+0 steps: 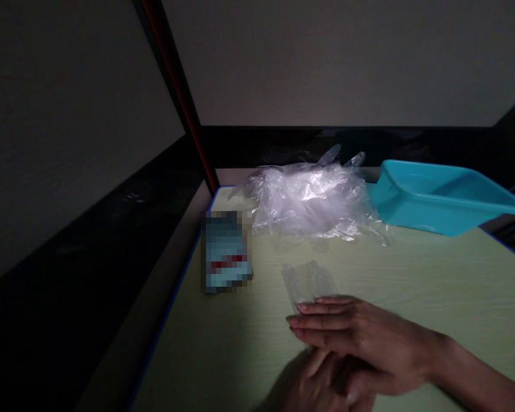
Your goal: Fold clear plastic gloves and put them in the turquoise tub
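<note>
A thin, clear plastic glove (306, 277) lies folded flat on the table, its near part hidden under my hands. My right hand (364, 332) reaches in from the right and rests over it, palm down, fingers stretched out and close together. Below it, at the bottom edge, my left hand (315, 380) has its fingers curled and partly covered by the right hand. What the left fingers hold, if anything, is hidden. Beyond both hands sits a loose pile of clear disposable plastic gloves (309, 200), with a few finger tips sticking up.
A turquoise plastic basin (424, 212) stands at the back right, beside the glove pile. To the left lies a blurred-out, bluish rectangular item (227, 252). Walls border the pale wooden table (210, 337) behind and on the left, with a dark red post (184, 103) at the corner.
</note>
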A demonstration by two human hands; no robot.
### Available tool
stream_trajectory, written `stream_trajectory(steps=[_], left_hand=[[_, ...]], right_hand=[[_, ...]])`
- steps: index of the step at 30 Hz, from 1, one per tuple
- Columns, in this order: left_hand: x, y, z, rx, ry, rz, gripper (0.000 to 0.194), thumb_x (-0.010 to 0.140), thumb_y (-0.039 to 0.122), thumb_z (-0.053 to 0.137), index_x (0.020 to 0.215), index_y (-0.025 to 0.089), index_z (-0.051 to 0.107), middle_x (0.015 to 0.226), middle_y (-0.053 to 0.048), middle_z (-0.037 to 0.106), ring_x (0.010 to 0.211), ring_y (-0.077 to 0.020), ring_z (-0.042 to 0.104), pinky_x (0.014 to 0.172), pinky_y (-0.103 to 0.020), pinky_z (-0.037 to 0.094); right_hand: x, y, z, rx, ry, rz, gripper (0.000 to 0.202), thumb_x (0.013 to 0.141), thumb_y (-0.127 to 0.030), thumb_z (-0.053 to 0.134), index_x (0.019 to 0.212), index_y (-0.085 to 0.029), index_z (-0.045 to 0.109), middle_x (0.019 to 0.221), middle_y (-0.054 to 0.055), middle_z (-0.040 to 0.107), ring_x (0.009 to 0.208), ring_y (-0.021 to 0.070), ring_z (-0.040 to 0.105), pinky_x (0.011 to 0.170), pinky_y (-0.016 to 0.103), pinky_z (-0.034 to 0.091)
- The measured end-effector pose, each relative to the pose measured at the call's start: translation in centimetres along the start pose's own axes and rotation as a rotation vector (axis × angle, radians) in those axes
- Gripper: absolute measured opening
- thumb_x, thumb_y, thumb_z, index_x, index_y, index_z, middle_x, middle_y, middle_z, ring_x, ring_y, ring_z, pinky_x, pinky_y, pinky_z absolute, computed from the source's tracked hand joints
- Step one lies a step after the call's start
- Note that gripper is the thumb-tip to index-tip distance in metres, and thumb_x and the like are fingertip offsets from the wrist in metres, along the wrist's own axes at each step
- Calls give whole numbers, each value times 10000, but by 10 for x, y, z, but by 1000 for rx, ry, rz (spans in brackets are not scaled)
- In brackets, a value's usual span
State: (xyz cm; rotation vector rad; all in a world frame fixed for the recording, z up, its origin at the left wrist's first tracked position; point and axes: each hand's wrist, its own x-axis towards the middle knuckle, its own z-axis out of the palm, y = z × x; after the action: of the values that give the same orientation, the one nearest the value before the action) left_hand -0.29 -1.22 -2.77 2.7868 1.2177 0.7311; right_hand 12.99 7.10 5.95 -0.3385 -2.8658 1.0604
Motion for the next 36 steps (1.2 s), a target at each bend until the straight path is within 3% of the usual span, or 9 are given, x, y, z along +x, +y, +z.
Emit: stream_trajectory(steps=[5, 10, 14, 18, 22, 28, 36], left_hand=[[0, 1, -5, 5, 12, 35, 241, 911, 238, 406, 1039, 243, 610, 898, 45, 691, 837, -145, 629, 825, -252, 483], [1, -2, -17, 81, 140, 114, 247, 932, 185, 393, 1091, 186, 581, 1005, 70, 682, 835, -91, 624, 806, -218, 464], [4, -4, -22, 125, 233, 115, 262, 953, 219, 365, 1054, 214, 607, 1074, 86, 663, 973, -91, 589, 874, -215, 425], [2, -7, -23, 206, 182, 169, 266, 949, 235, 378, 1120, 218, 581, 1208, 65, 595, 1130, -111, 511, 910, -221, 416], [0, -7, -21, 239, 122, 191, 291, 954, 231, 355, 1170, 218, 550, 1258, 62, 558, 1154, -113, 496, 897, -227, 439], [2, -7, -22, 251, 185, 171, 274, 957, 247, 362, 1126, 240, 577, 1223, 89, 581, 1135, -97, 509, 905, -210, 421], [2, -9, -26, 244, 155, 183, 283, 967, 264, 341, 1135, 232, 567, 1235, 86, 573, 1138, -100, 508, 910, -213, 411]], right_hand=[[5, 15, -4, -117, -80, 3, 631, 905, -433, 408, 1424, -149, 189, 1470, 61, 232, 1361, 184, 120, 1113, 403, 129], [11, 25, -7, -208, -78, 5, 635, 910, -465, 372, 1424, -142, 185, 1483, 42, 202, 1366, 169, 78, 1114, 377, 124], [15, 30, -9, -276, -43, 8, 626, 912, -452, 365, 1422, -133, 191, 1481, 45, 211, 1367, 168, 78, 1109, 378, 134], [20, 40, -10, -339, -20, 13, 625, 920, -463, 347, 1425, -138, 175, 1482, 48, 208, 1366, 163, 82, 1108, 379, 124], [25, 50, -11, -372, 15, 6, 644, 915, -479, 355, 1433, -155, 151, 1489, 38, 183, 1368, 162, 75, 1113, 369, 99], [30, 59, -14, -416, 34, 25, 654, 915, -484, 347, 1442, -182, 102, 1495, 26, 152, 1368, 176, 79, 1109, 383, 114], [39, 65, -19, -452, 66, 83, 667, 918, -501, 316, 1440, -143, 106, 1495, 52, 164, 1369, 221, 69, 1101, 435, 116]])
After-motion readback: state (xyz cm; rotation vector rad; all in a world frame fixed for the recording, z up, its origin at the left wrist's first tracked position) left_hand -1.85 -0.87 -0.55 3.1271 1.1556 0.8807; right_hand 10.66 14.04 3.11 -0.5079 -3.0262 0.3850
